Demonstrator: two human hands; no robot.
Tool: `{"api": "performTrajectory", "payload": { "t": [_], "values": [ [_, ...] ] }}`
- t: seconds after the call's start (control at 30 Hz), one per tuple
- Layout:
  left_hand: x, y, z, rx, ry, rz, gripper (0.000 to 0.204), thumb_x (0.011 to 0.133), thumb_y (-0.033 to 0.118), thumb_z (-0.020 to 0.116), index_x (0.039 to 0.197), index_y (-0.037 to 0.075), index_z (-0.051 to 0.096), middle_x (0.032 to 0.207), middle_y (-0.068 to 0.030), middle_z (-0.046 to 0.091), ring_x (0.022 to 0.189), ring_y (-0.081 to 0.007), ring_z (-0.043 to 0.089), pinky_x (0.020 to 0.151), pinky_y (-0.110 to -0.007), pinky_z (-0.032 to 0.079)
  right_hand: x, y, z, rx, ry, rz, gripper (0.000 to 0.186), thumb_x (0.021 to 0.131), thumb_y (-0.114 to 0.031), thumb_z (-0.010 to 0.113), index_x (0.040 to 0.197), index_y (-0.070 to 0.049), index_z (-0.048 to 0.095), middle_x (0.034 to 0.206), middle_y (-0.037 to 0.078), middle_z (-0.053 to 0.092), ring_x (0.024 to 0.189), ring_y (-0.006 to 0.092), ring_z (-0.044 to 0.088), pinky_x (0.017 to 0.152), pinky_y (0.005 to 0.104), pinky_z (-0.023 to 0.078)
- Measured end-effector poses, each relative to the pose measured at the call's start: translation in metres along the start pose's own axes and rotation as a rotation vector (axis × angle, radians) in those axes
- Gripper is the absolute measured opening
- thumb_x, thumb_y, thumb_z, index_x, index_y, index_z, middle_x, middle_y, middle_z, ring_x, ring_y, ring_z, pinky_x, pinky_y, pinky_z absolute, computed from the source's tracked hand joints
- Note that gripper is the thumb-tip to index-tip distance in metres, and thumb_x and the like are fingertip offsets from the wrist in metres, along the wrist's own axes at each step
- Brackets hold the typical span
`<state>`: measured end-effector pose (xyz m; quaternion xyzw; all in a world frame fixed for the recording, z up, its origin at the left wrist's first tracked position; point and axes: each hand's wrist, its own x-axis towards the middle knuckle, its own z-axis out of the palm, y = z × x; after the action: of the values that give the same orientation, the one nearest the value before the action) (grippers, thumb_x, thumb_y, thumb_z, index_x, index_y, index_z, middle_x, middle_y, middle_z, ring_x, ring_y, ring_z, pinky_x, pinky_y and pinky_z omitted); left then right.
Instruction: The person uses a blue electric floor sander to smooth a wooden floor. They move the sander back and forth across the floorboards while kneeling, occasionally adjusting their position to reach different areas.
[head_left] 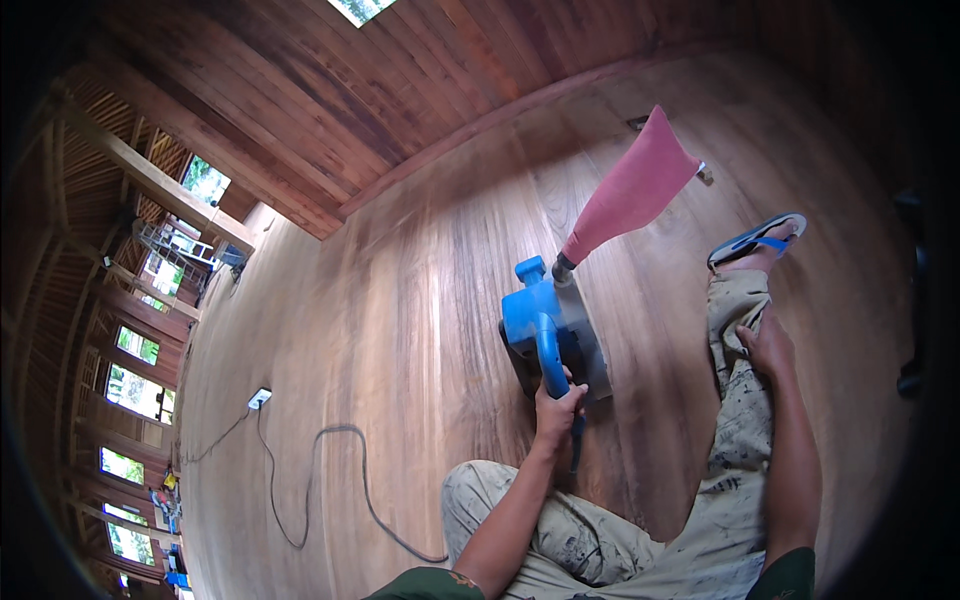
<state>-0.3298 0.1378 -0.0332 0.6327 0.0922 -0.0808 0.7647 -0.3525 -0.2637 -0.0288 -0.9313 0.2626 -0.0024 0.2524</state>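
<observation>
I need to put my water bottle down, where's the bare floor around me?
Bare boards lie left of the blue sander, between it and the grey cable, and ahead toward the wall. It is crowded on the right: the left hand grips the sander, the right hand rests on the outstretched leg.

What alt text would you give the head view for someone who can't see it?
A seated person's left hand grips the handle of a blue power sander resting on a wooden plank floor, its pink dust bag sticking out behind. The right hand rests on the outstretched right leg; a grey power cord loops across the floor at left.
</observation>
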Motion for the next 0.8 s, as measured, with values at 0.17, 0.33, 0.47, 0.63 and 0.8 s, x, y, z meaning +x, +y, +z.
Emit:
{"api": "performTrajectory", "payload": {
  "t": [0.17,0.33,0.47,0.63,0.8],
  "values": [
    [0.064,0.009,-0.001,0.016,0.044,0.090,0.026,0.084,0.002,0.073,0.103,0.011,0.059,0.069,0.0011,0.054,0.051,-0.0117,0.053,0.048,-0.028,0.045,-0.001,-0.004,-0.004,-0.002,-0.015,0.004,0.077,0.092,-0.042,0.070,0.152,-0.006,0.038,0.131,0.027,0.064,0.117,0.0465,0.064,0.098,0.0542,0.050],
    [0.232,0.059,-0.008,0.091,0.009,0.152,0.026,0.080,0.001,0.072,0.099,0.012,0.059,0.071,-0.0021,0.057,0.050,-0.0153,0.054,0.047,-0.031,0.046,-0.003,-0.014,-0.011,-0.012,-0.039,0.033,0.083,0.091,-0.042,0.070,0.157,-0.007,0.034,0.135,0.026,0.064,0.120,0.0454,0.063,0.101,0.0521,0.050],
    [0.358,0.105,-0.015,0.042,-0.020,0.032,0.024,0.082,0.000,0.069,0.096,0.015,0.058,0.069,-0.0009,0.054,0.050,-0.0151,0.054,0.044,-0.032,0.048,-0.004,-0.021,-0.014,-0.021,-0.039,0.065,0.084,0.091,-0.042,0.070,0.159,-0.010,0.032,0.137,0.026,0.063,0.122,0.0454,0.062,0.103,0.0519,0.049],
    [0.418,0.108,-0.024,-0.013,-0.006,0.062,0.020,0.083,0.001,0.069,0.091,0.014,0.057,0.066,-0.0007,0.053,0.050,-0.0138,0.053,0.046,-0.032,0.047,0.000,-0.020,-0.013,0.010,-0.085,0.060,0.082,0.092,-0.038,0.069,0.159,-0.011,0.032,0.138,0.026,0.062,0.124,0.0450,0.061,0.104,0.0505,0.048],
    [0.375,0.106,-0.059,0.021,-0.030,0.086,0.020,0.086,0.003,0.069,0.095,0.015,0.057,0.067,-0.0002,0.050,0.051,-0.0139,0.052,0.049,-0.032,0.048,0.001,-0.018,-0.008,0.010,-0.048,0.019,0.083,0.092,-0.038,0.069,0.161,-0.013,0.030,0.139,0.025,0.063,0.126,0.0436,0.061,0.105,0.0487,0.048]
  ]
}}
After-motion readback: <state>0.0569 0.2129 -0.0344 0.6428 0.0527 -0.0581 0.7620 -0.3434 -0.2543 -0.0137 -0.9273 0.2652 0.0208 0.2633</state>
